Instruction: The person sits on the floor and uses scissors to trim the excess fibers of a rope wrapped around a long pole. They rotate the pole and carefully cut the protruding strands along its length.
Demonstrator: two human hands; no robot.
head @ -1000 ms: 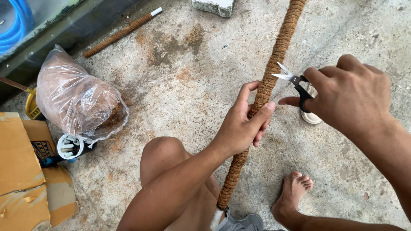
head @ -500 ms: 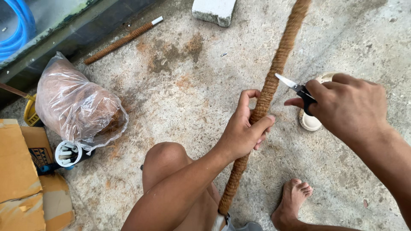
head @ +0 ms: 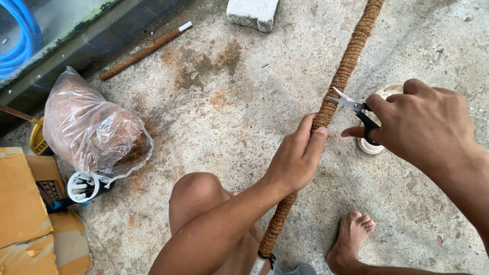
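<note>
A long pole wrapped in brown coir rope (head: pixel 346 63) runs from the top right down to my lap. My left hand (head: pixel 298 155) grips this pole at its middle. My right hand (head: pixel 420 122) holds small black-handled scissors (head: pixel 354 108), whose open blades point at the pole just above my left hand. Under my right hand a white spool (head: pixel 372 146) lies on the concrete, mostly hidden. My bent knee (head: pixel 196 191) and bare foot (head: pixel 351 239) are at the bottom.
A clear plastic bag of brown coir fibre (head: pixel 94 132) sits at the left beside cardboard boxes (head: pixel 28 214) and a white tube bundle (head: pixel 81 187). A shorter wrapped stick (head: pixel 145 51) and a grey concrete block (head: pixel 253 12) lie at the top. A blue hose (head: pixel 20 43) is at the upper left.
My left hand has slid slightly down and turned on the pole. My right hand with the scissors has stayed near the pole, blades slightly more open now.
</note>
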